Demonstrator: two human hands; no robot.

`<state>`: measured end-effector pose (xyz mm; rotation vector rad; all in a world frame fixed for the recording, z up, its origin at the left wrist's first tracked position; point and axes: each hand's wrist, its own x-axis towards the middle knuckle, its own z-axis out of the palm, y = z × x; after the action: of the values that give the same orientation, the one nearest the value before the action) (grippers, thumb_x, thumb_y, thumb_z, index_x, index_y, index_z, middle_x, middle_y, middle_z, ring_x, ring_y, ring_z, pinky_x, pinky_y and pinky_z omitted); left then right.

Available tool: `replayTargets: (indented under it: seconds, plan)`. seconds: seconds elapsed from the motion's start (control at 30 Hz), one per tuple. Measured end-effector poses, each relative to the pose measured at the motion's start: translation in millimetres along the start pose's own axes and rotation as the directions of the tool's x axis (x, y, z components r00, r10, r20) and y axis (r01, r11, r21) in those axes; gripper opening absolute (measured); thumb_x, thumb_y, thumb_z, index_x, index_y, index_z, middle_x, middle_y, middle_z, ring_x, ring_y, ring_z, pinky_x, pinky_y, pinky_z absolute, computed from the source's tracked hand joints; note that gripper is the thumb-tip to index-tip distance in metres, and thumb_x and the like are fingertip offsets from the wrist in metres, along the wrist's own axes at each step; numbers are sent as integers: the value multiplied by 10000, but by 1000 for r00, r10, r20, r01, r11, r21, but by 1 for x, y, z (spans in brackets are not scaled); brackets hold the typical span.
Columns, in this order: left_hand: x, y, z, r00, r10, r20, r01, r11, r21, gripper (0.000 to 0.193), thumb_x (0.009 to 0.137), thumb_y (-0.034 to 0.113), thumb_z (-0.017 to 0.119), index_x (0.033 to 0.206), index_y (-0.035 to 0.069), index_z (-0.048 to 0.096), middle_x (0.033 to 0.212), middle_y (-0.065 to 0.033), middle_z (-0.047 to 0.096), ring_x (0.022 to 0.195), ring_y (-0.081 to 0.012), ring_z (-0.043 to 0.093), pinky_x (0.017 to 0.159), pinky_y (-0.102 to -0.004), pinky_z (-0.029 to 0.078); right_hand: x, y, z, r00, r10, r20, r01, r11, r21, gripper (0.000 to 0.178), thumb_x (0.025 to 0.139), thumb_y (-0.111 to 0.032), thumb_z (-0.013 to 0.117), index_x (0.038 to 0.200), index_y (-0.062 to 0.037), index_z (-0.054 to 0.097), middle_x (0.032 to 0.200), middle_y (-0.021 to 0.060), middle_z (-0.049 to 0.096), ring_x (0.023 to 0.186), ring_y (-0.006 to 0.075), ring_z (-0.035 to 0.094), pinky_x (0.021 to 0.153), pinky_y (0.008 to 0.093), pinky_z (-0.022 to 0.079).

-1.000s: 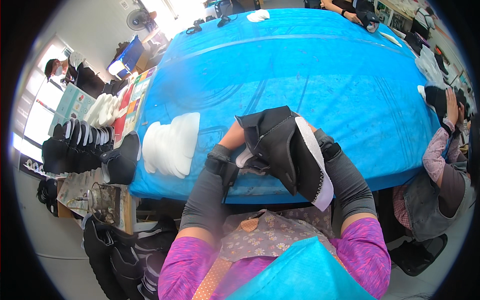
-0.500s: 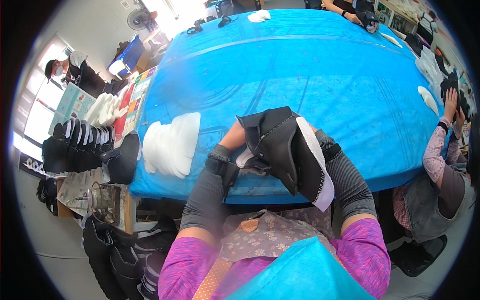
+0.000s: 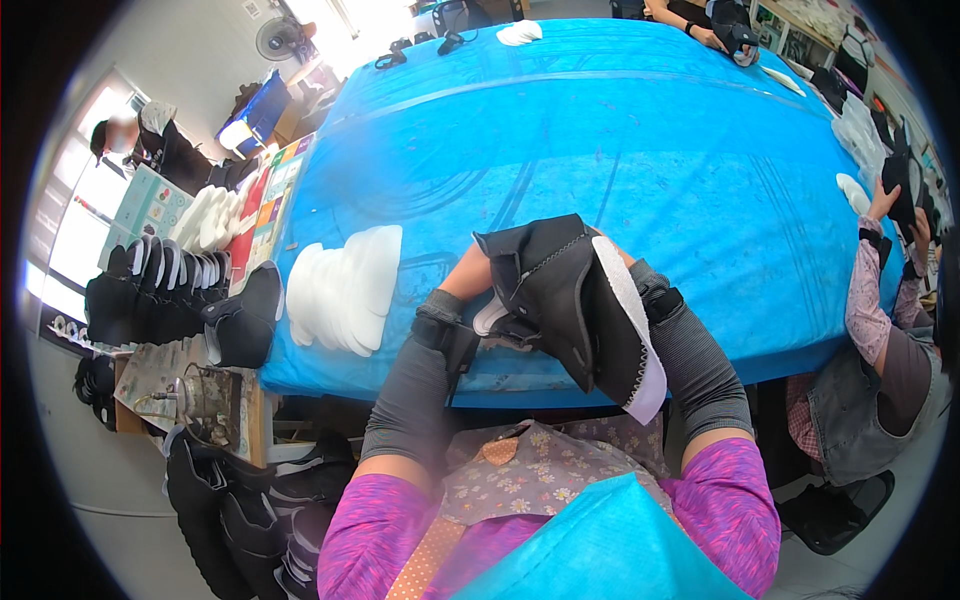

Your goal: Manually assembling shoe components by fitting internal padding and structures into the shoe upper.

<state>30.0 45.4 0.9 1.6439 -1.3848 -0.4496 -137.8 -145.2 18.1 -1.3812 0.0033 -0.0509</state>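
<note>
In the head view, handling of the black boot (image 3: 545, 300) appears to be under way: it is held up near the centre of the frame, above the near edge of the blue tabletop (image 3: 700, 210), with a pale strip (image 3: 622, 300) stitched in zigzag hanging along its right side. The white sole-shaped pieces (image 3: 345, 290) lie loose in an overlapping stack left of centre, seemingly unused so far. A row of black boots (image 3: 150, 295) stands at the left; whether these are done or waiting cannot be told.

Both forearms, in grey sleeves (image 3: 405, 385), rise from the lower part of the frame and angle inward. The left hand (image 3: 468, 272) passes behind the boot's left side; the right hand (image 3: 627, 258) shows only as a sliver beyond its upper right. The boot seems supported between them, but with the fingers hidden, how tightly either closes cannot be told.
</note>
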Motion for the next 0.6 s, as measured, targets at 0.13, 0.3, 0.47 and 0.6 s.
replayTargets:
  seconds: [0.13,0.3,0.47,0.6]
  plan:
    - [1,2,0,1000,4,9,-4,1000,6,329,905,153,569,1209,29,597,1171,-145,641,1077,-237,607,900,-362,474,-1,-2,1,1000,-10,14,11,998,-66,225,913,-53,550,1127,-28,614,1047,45,662,961,102,602,814,287,486]
    - [1,1,0,1000,17,2,-17,1000,22,322,907,157,567,1200,27,601,1167,-146,643,1074,-236,606,896,-361,475,3,4,-2,1000,19,14,-18,999,-51,231,918,-58,545,1138,-28,608,1058,50,660,966,110,605,827,292,487]
    - [2,-5,0,1000,-7,21,7,1000,-2,320,905,158,569,1194,25,605,1158,-144,647,1063,-229,607,892,-361,475,14,19,-10,998,61,28,-61,998,-8,236,925,-66,539,1149,-28,600,1065,55,657,967,119,608,841,295,488]
    - [1,-3,-1,1000,-13,14,13,1000,-15,317,902,160,576,1184,22,610,1147,-138,652,1058,-216,606,889,-357,474,15,21,-10,997,72,41,-72,997,5,240,930,-71,534,1158,-27,594,1072,59,655,968,127,610,852,297,488]
